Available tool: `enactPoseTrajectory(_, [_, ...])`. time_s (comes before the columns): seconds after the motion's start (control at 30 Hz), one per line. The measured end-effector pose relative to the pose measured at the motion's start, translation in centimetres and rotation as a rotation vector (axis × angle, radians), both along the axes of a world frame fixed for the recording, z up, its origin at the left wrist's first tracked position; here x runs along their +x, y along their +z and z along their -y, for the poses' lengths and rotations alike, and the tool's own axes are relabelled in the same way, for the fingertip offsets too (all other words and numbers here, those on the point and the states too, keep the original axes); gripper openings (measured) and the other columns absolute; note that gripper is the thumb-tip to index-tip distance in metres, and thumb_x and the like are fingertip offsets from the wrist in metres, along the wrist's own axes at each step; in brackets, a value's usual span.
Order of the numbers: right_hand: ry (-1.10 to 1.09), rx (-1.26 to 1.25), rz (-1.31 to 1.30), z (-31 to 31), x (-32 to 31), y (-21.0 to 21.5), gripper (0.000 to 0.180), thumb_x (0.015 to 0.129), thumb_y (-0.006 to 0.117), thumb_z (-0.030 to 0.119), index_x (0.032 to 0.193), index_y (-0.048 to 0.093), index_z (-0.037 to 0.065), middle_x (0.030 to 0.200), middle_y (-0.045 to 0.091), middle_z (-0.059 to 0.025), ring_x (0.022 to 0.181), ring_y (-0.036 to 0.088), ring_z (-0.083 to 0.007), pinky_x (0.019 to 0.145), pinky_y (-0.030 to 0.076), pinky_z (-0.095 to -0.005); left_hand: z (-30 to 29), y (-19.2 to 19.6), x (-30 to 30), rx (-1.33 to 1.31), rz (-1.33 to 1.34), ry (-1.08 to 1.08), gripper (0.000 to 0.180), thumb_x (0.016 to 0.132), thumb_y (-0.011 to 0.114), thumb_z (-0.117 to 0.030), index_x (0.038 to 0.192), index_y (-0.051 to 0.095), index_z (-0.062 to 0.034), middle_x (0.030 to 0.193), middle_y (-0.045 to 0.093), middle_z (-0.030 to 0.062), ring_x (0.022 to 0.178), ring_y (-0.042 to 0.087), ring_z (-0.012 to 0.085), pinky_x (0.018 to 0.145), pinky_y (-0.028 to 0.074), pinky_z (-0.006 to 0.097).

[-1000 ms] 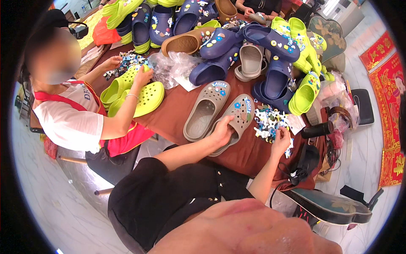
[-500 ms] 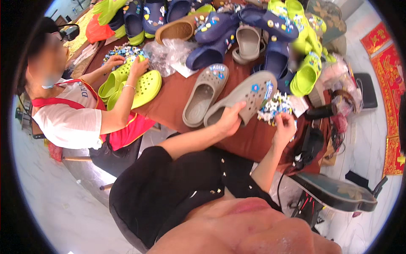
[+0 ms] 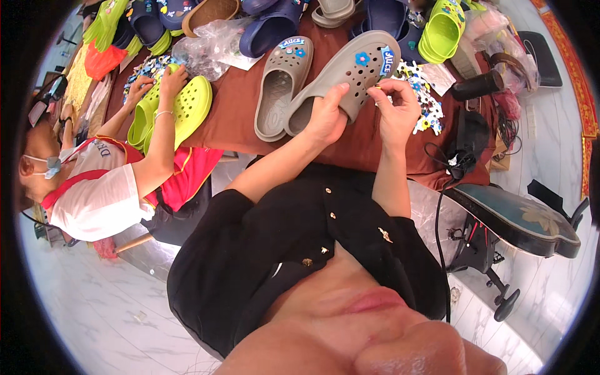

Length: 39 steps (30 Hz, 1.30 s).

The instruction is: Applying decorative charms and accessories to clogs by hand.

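- Your right hand (image 3: 398, 112) has thumb and forefinger pressed together beside the toe of a clog, seeming to pinch a tiny piece too small to make out.
- Your left hand (image 3: 329, 119) grips that clog's side, thumb on top, the other fingers mostly hidden.
- The grey, perforated foam clog (image 3: 353, 78) is tilted above the table, wearing a blue flower charm (image 3: 362, 59) and a blue lettered charm (image 3: 387, 62).
- The step in hand appears to be decorating this clog; the next move would call for steadying the toe and pressing the piece into a free hole.
- Its grey, already decorated mate (image 3: 283, 87) rests just left, on the table (image 3: 231, 119) covered in reddish-brown cloth.
- Right of the clog lies a heap of small multicoloured charms (image 3: 430, 115).
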State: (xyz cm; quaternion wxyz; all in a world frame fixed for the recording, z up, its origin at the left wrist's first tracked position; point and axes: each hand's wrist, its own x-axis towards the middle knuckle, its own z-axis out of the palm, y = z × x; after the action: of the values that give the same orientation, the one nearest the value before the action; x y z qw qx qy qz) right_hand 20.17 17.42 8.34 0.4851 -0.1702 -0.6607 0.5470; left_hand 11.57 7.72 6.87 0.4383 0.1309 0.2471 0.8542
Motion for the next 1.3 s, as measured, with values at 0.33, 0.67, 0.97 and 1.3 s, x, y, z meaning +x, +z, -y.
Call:
enactPoseTrajectory(0.33, [-0.189, 0.485, 0.14, 1.4, -1.4, 0.7, 0.018, 0.069, 0.079, 0.003, 0.079, 0.064, 0.002, 0.079, 0.063, -0.0064, 0.078, 0.056, -0.0215, 0.064, 0.046, -0.03, 0.4, -1.7, 1.0, 0.027, -0.038, 0.068, 0.034, 0.093, 0.05, -0.005, 0.127, 0.049, 0.0007, 0.123, 0.056, 0.0094, 0.114, 0.054, 0.0181, 0.1, 0.042, 0.035])
enactPoseTrajectory(0.67, [-0.228, 0.397, 0.194, 1.6, -0.1, 0.2, 0.016, 0.073, 0.075, 0.001, 0.082, 0.062, 0.002, 0.081, 0.062, -0.0076, 0.076, 0.056, -0.0229, 0.065, 0.045, -0.0317, 0.3, -1.7, 1.3, -0.02, 0.03, 0.085, 0.035, 0.092, 0.051, -0.004, 0.127, 0.049, 0.0015, 0.121, 0.058, 0.0109, 0.113, 0.056, 0.0211, 0.098, 0.045, 0.036])
enactPoseTrajectory(0.97, [-0.538, 0.177, 0.41, -4.7, 6.7, -8.3, 0.014, 0.076, 0.074, 0.004, 0.085, 0.063, 0.003, 0.078, 0.061, -0.0059, 0.071, 0.056, -0.0184, 0.064, 0.046, -0.0308, -2.3, -6.2, -1.0, -0.225, 0.434, 0.223, 0.036, 0.09, 0.054, -0.011, 0.121, 0.048, 0.006, 0.121, 0.056, 0.0172, 0.111, 0.057, 0.0288, 0.095, 0.048, 0.043])
enactPoseTrajectory(1.3, [-0.644, 0.089, 0.507, -8.1, 9.8, -10.1, 0.014, 0.077, 0.074, 0.006, 0.085, 0.064, 0.001, 0.075, 0.064, -0.0054, 0.061, 0.053, -0.0143, 0.06, 0.046, -0.0295, -0.9, -6.9, -1.7, -0.325, 0.258, 0.048, 0.046, 0.089, 0.061, -0.023, 0.128, 0.048, -0.0023, 0.126, 0.055, 0.0104, 0.117, 0.052, 0.0231, 0.103, 0.038, 0.039])
